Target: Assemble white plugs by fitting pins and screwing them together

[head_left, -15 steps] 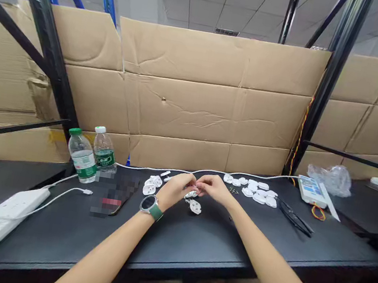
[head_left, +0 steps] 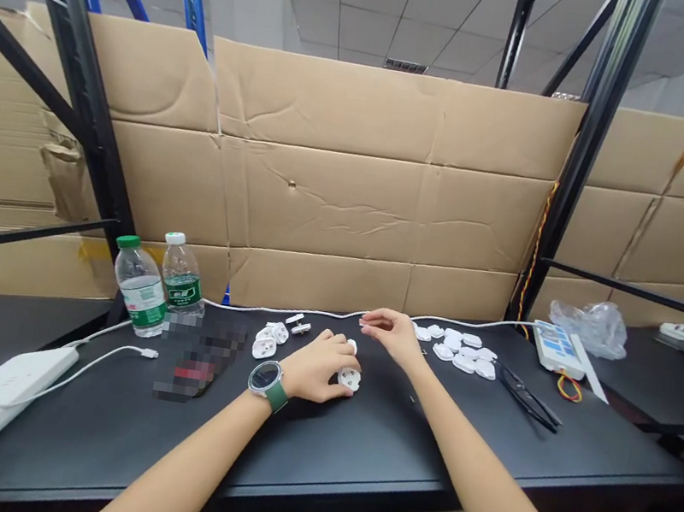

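Observation:
My left hand [head_left: 319,367], with a green-strapped watch on its wrist, is curled round a white round plastic piece [head_left: 349,379] with small holes, lying on the black table. Thumb and fingertips touch its edges. Just behind it, another white piece [head_left: 352,347] shows partly past my fingers. My right hand [head_left: 392,336] hovers a little behind and to the right, fingertips pinched together. Something small and pale may be between them; it is too small to name. Left of my left hand lies a small group of white pieces with holes [head_left: 265,348].
Several white oval pieces [head_left: 464,363] lie at the back right, beside black tweezers-like tool [head_left: 528,398] and a white device [head_left: 557,349]. Two water bottles [head_left: 142,289], a blurred dark object [head_left: 201,364] and a power strip [head_left: 0,401] are on the left. Cardboard [head_left: 337,203] stands behind.
My hands, together before, have parted. The left has come down and closed round a white round piece on the table; the right has shifted slightly to the right, still pinched.

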Available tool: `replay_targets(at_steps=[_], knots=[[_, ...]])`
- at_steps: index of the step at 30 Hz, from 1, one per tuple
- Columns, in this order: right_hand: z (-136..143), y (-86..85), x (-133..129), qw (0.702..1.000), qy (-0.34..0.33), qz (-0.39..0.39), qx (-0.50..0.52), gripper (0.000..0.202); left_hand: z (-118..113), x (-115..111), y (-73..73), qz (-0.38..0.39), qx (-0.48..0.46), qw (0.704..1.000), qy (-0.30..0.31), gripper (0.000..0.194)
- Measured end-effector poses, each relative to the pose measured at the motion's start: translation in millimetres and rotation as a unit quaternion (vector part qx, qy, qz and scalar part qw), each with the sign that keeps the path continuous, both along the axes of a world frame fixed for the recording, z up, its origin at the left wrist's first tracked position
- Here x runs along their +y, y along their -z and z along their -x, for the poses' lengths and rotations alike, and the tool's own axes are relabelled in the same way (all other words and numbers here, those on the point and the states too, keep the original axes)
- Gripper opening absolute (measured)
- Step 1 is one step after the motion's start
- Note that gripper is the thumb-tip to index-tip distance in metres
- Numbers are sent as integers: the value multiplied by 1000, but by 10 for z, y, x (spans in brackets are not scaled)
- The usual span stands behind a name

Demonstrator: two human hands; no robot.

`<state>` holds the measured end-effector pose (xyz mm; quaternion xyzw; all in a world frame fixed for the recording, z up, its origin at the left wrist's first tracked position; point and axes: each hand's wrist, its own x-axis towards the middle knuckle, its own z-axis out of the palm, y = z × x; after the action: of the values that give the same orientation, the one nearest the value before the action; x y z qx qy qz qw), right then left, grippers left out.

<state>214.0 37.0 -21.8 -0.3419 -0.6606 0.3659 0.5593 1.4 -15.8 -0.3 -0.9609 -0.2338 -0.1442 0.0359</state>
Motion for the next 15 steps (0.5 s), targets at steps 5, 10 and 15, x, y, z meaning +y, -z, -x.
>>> replay_targets(at_steps=[5,10,15], knots=[[-10,-24,-11,999,2,-33,-12,30,30,58,-7,49,-116,991,-50,29],[-14,-4,2,998,18,-53,-41,27,62,162,37,94,-246,959,-102,30],[-3,5,-17,994,26,-68,-81,19,66,222,101,142,-271,939,-157,34]])
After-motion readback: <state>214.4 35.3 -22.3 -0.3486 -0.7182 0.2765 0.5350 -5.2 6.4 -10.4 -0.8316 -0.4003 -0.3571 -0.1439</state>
